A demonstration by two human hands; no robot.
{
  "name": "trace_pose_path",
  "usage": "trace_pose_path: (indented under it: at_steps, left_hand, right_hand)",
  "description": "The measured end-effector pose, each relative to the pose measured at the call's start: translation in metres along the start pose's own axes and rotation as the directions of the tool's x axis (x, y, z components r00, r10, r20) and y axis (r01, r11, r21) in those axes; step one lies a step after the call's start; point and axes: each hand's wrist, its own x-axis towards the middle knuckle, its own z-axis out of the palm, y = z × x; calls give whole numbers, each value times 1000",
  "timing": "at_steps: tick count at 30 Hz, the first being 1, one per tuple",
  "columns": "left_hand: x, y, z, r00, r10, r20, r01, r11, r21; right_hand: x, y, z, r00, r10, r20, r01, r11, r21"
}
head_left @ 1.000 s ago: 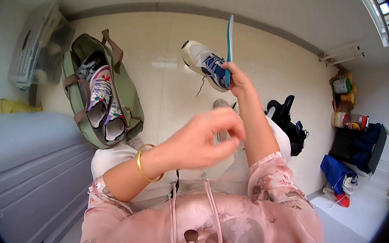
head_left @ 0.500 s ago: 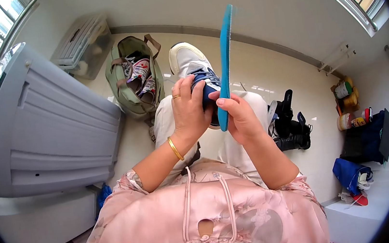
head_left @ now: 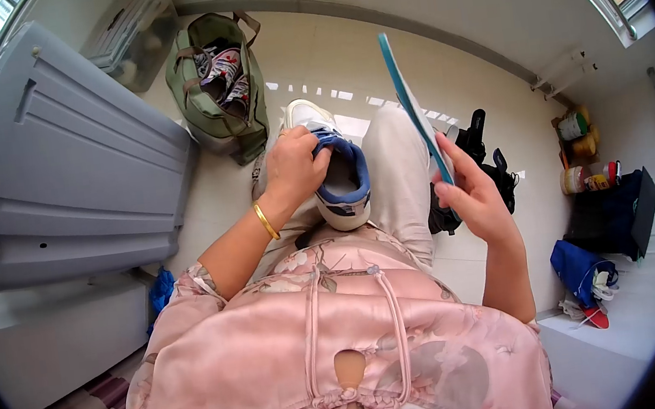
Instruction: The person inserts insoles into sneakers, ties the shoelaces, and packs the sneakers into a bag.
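Pinching shoe [head_left: 348,159] at collar edge w/ L hand [head_left: 294,164], opening just R of that grip | R hand [head_left: 473,193] pinching insole [head_left: 411,108] nr lower end, long free part beyond grip, apart from shoe | Risk: insole may tip/slip, held one end only; shoe may twist, L grip one-sided, support underneath hidden

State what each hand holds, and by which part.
Left hand: the shoe, by its opening near the laces. Right hand: the blue insole, by its lower end.
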Motion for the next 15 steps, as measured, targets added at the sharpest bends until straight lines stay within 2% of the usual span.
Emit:
trace_pose_path:
  at_steps: [2, 3, 4, 6, 10, 13, 15]
  left_hand:
    - [3, -2, 7, 999, 19, 29, -18, 1000, -16]
    - [4, -6, 16, 997, 60, 48, -60, 998, -17]
    - [5, -8, 23, 991, 113, 67, -114, 993, 24]
    - [16, 6, 20, 984, 113, 136, -121, 991, 50]
    - [26, 5, 29, 981, 155, 118, -158, 987, 16]
    - [27, 1, 30, 965, 147, 215, -165, 984, 67]
    - [28, -1, 32, 968, 154, 200, -162, 986, 25]
  right_hand:
    - [-10, 4, -22, 989, -117, 93, 144, 911, -385]
    - [-13, -11, -23, 989, -76, 127, 129, 862, -489]
    - [-18, -12, -26, 989, -37, 140, 107, 837, -536]
    - [-29, -16, -33, 988, 34, 153, 71, 772, -631]
    - [-33, -32, -31, 990, 103, 95, 3, 659, -752]
    - [-21, -33, -18, 995, 31, 94, 61, 558, -827]
    - [-9, -37, -10, 985, 40, 169, 128, 495, -860]
